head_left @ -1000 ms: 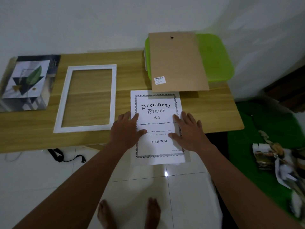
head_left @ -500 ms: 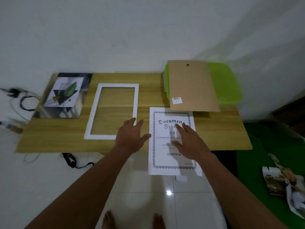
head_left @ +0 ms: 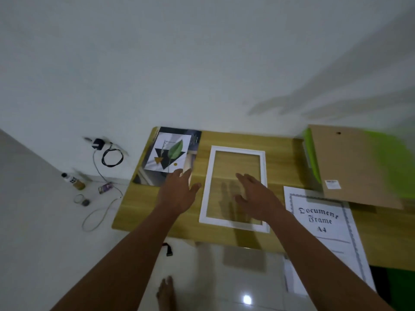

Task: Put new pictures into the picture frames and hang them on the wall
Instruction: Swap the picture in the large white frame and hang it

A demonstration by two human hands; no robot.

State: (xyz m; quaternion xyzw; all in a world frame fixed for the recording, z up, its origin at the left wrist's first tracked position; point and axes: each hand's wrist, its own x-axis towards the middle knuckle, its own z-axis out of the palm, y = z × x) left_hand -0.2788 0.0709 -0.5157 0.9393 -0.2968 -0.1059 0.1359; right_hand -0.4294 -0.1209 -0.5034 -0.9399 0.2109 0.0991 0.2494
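Over the desk (head_left: pixel 280 153), our left hand (head_left: pixel 179 194) and right hand (head_left: pixel 253 198) (both spread, empty) could shove the white frame (head_left: pixel 238 149) off the near edge.

Wooden bench (head_left: pixel 280 160), long side against the wall. Lying flat on it, left to right:
- leaf print (head_left: pixel 170 153) on the far-left corner, slightly skewed
- white frame (head_left: pixel 238 148), the bench's wood showing through it, just beside the print
- "Document Frame A4" sheet (head_left: pixel 323 221), near end hanging over the front edge
- brown backing board (head_left: pixel 350 167), resting mostly on a blurred green box (head_left: pixel 399 158) at the right end, near edge touching the sheet's top

Tiled floor (head_left: pixel 33 243) left of the bench: small bottle (head_left: pixel 73 181), looped black cable (head_left: pixel 112 157), small can (head_left: pixel 105 188). A black strap (head_left: pixel 168 250) shows under the front edge.
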